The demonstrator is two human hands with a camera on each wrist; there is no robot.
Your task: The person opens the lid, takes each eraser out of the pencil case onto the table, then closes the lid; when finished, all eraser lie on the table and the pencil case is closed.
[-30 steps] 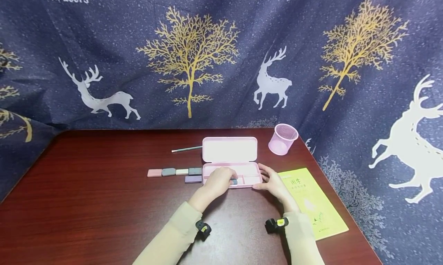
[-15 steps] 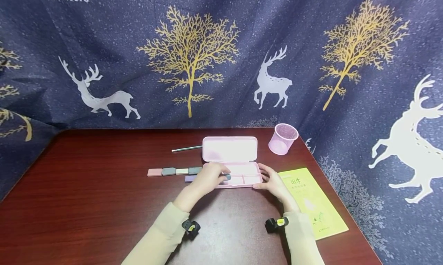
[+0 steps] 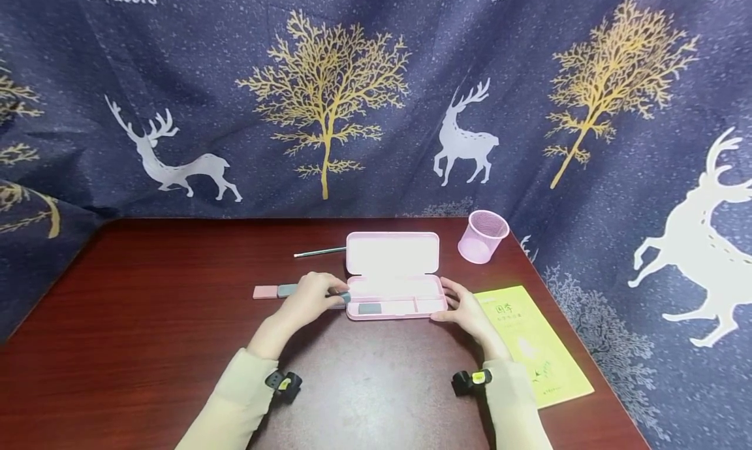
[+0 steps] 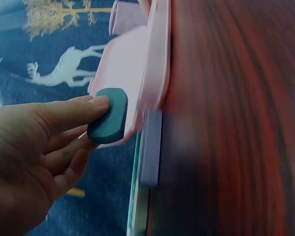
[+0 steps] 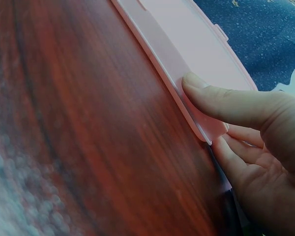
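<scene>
My left hand (image 3: 311, 296) pinches a dark teal eraser (image 4: 109, 118) between thumb and fingers, just off the left end of the pink pencil case (image 3: 399, 278). The case lies with its lid raised. A grey-green eraser (image 3: 370, 308) sits at the left of its front compartment. My right hand (image 3: 468, 311) grips the case's right end, thumb at the front corner, as the right wrist view shows. Left of the case runs a row of erasers, with a pink eraser (image 3: 265, 292) at its far end; my left hand hides part of it. A purple eraser (image 4: 152, 152) shows in the left wrist view.
Behind the row lies a green pencil (image 3: 320, 252), reaching to the lid. A pink mesh pen cup (image 3: 483, 237) stands at the back right. The yellow-green book (image 3: 534, 345) lies under my right forearm's side, near the table's right edge. A patterned cloth (image 3: 376, 110) hangs behind.
My left hand has moved left, out of the case, with the teal eraser pinched in it. The grey-green eraser in the front compartment has come into view. My right hand stays put.
</scene>
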